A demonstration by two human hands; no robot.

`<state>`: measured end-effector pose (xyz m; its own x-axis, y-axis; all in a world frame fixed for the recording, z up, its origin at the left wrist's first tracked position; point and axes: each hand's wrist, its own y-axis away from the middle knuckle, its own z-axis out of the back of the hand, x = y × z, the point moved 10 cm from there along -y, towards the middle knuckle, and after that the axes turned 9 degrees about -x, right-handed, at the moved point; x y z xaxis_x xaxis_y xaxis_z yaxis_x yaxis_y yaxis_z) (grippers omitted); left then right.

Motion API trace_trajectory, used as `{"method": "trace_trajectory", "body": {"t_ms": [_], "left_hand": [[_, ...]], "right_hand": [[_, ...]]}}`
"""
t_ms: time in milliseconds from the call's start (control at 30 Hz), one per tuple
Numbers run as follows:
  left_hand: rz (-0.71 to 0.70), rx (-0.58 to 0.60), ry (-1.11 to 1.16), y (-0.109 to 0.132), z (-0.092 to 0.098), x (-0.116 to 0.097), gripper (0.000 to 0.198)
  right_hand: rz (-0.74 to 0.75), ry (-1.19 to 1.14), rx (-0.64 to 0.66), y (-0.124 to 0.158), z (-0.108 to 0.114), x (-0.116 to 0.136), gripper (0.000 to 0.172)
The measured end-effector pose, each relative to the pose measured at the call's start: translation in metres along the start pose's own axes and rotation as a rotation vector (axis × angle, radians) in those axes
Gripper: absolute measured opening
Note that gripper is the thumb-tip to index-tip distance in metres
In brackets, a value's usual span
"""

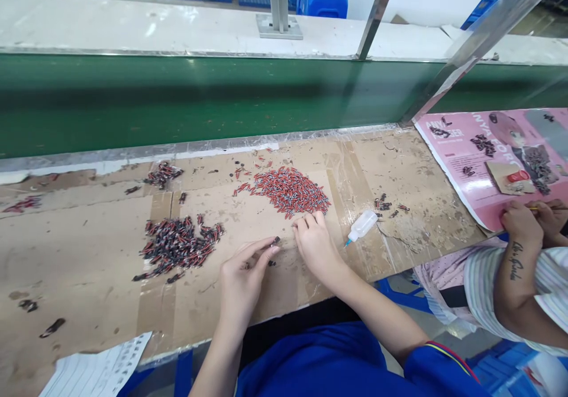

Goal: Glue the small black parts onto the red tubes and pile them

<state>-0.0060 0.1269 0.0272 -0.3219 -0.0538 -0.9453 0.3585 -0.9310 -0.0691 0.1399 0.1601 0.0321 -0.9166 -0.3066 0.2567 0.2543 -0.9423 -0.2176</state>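
Observation:
My left hand (245, 273) pinches a small black part (276, 241) between thumb and forefinger, just above the cardboard. Another dark piece shows under those fingers. At the near edge of a heap of small red-and-silver pieces (290, 191), my right hand (316, 242) has its fingertips drawn together; what they hold, if anything, is too small to make out. Left of my left hand lies a pile of black parts with red pieces in them (180, 243). A clear squeeze bottle with a blue tip (362, 225) lies to the right of my right hand.
Cardboard (102, 225) covers the bench, with a green conveyor belt (186, 101) behind it. A smaller dark pile (163, 174) lies at the back left, a written sheet (100, 367) at the front left. A co-worker's hands (523, 222) work by a pink poster (461, 166) at right.

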Motion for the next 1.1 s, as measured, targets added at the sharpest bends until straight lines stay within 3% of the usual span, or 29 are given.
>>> {"method": "trace_trajectory", "body": {"t_ms": [133,233,333,533,733,900,1100], "left_hand": [[0.123,-0.018,0.043,0.003,-0.002,0.013,0.025],[0.201,-0.032,0.093,0.006,-0.003,0.019,0.027],[0.234,-0.044,0.128,0.009,-0.004,0.017,0.028],[0.227,-0.043,0.13,0.011,-0.005,0.009,0.026],[0.172,-0.031,0.145,0.01,-0.007,0.002,0.021],[0.122,0.024,0.208,0.01,-0.013,-0.008,0.018],[0.141,0.077,0.199,0.011,-0.019,-0.01,0.019]], "right_hand": [[-0.148,-0.499,-0.072,0.005,0.007,-0.013,0.012],[-0.323,-0.924,-0.098,0.012,0.005,-0.021,0.024],[-0.426,-1.137,-0.149,0.02,0.005,-0.021,0.024],[-0.578,-1.231,-0.193,0.029,0.006,-0.025,0.019],[-0.645,-1.348,-0.065,0.031,-0.008,-0.018,0.023],[-0.625,-1.376,-0.071,0.033,-0.007,-0.017,0.022],[-0.566,-1.287,-0.154,0.036,0.009,-0.022,0.017]]}}
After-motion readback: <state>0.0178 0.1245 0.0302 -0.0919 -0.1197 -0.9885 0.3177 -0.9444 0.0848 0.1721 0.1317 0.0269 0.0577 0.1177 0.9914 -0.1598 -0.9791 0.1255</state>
